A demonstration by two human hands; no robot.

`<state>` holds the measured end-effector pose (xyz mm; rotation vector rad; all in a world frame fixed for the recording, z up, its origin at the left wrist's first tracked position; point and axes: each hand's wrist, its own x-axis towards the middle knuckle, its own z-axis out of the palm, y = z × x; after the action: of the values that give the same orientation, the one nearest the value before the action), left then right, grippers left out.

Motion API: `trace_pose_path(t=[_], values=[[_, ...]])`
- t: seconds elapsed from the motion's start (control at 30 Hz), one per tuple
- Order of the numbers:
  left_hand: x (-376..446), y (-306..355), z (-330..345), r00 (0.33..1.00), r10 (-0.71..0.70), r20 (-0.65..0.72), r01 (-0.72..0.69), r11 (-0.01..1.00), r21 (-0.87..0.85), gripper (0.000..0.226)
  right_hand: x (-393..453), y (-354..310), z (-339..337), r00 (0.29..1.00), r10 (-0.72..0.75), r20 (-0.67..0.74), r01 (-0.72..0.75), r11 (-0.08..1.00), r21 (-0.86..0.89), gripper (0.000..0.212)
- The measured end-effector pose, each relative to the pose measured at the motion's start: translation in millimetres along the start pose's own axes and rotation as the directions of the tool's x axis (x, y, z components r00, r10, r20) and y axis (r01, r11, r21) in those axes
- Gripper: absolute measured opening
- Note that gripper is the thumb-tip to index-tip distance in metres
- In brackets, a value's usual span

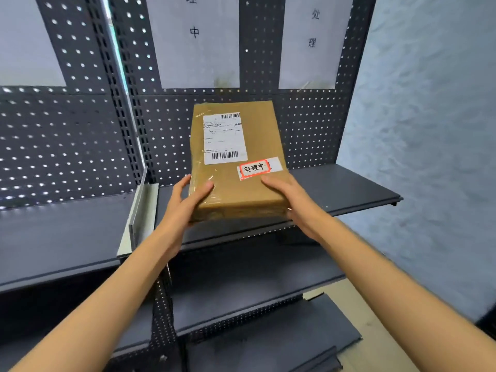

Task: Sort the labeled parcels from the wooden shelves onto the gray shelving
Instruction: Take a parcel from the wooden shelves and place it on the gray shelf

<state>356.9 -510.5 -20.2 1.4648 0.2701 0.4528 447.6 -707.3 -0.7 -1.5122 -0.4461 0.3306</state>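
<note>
The flat brown cardboard parcel (236, 159), wrapped in clear tape, carries a white shipping label and a red-framed handwritten sticker; it lies on the dark gray metal shelf (349, 189).

A dark gray metal shelf (349, 189) is seen at the centre right of the frame, fixed to a perforated back panel (308, 124). A brown cardboard parcel (239, 162) is laid flat on it, its far end close against the panel. A second gray shelf (61, 232) is seen at the left, and lower shelves (255, 275) are stepped out beneath toward the bottom of the frame.
</note>
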Motion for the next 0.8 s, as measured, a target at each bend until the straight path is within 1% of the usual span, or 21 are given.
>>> trace_pose_path(t=[0.03,0.17,0.23,0.33,0.37,0.5,0.63,0.8], values=[[2.9,-4.0,-2.7,1.000,-0.014,-0.015,0.014,1.000,0.005,0.071,8.0,3.1,2.1,0.999,0.010,0.037,-0.010,1.000,0.005,0.066],[12.5,-16.8,-11.8,0.997,-0.067,-0.046,0.069,0.997,0.033,0.094,34.3,17.3,10.9,0.986,0.069,0.151,-0.078,0.995,0.056,0.044],[17.6,-22.1,-11.6,0.994,-0.080,-0.068,0.084,0.995,0.055,0.098,47.6,28.4,11.7,0.977,0.108,0.182,-0.123,0.990,0.071,0.044],[26.3,-30.1,-9.7,0.983,-0.121,-0.138,0.132,0.989,0.070,0.101,66.7,43.3,10.6,0.965,0.160,0.207,-0.183,0.979,0.095,0.048],[29.1,-32.2,-8.8,0.978,-0.142,-0.151,0.154,0.985,0.074,0.101,72.0,47.0,10.5,0.961,0.175,0.214,-0.200,0.975,0.101,0.048],[37.4,-39.9,-4.4,0.963,-0.178,-0.200,0.200,0.975,0.095,0.086,89.5,59.3,11.0,0.954,0.201,0.221,-0.226,0.969,0.097,0.049],[44.6,-42.2,1.4,0.952,-0.152,-0.266,0.185,0.977,0.104,0.081,103.5,65.9,11.8,0.953,0.224,0.204,-0.249,0.962,0.108,0.049],[54.7,-44.1,2.8,0.946,-0.128,-0.298,0.169,0.978,0.118,0.071,116.9,72.2,13.8,0.967,0.211,0.143,-0.224,0.971,0.085,0.051]])
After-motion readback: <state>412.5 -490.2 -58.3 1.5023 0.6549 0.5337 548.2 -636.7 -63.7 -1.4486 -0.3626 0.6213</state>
